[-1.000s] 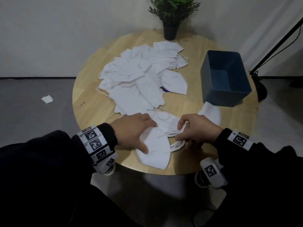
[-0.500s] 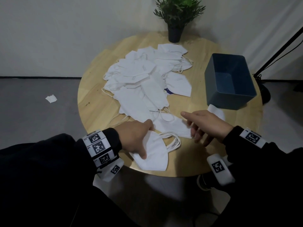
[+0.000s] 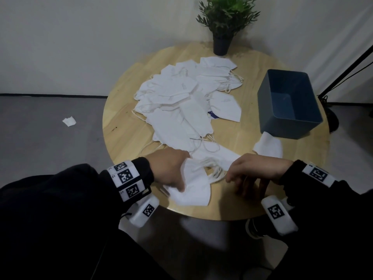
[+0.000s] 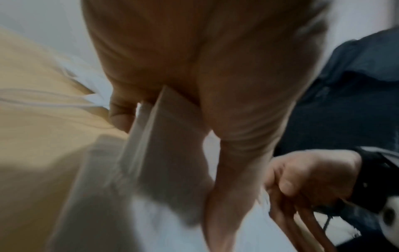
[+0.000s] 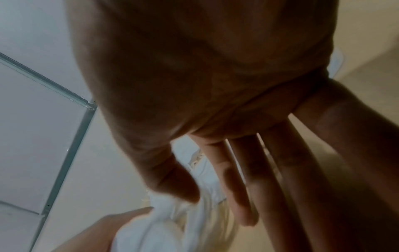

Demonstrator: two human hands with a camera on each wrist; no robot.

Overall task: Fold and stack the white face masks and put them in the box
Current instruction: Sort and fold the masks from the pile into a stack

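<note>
A folded white mask (image 3: 194, 188) lies at the table's near edge, its ear loops (image 3: 216, 173) trailing right. My left hand (image 3: 171, 171) pinches its left side between thumb and fingers; the left wrist view shows the mask (image 4: 166, 136) wedged under the thumb (image 4: 121, 116). My right hand (image 3: 247, 181) hovers just right of the loops with straight fingers (image 5: 248, 187) and holds nothing. Another mask (image 3: 220, 155) lies between the hands. A big loose pile of masks (image 3: 181, 102) covers the middle of the table. The blue box (image 3: 290, 122) stands at the right.
A single mask (image 3: 269, 147) lies in front of the box. A potted plant (image 3: 222, 43) stands at the table's far edge. A black stand (image 3: 343, 77) leans at the right. A scrap of white (image 3: 69, 120) lies on the floor at the left.
My right hand drew back from the masks toward the near edge and now hangs with fingers down beside the loops. My left hand kept hold of the folded mask.
</note>
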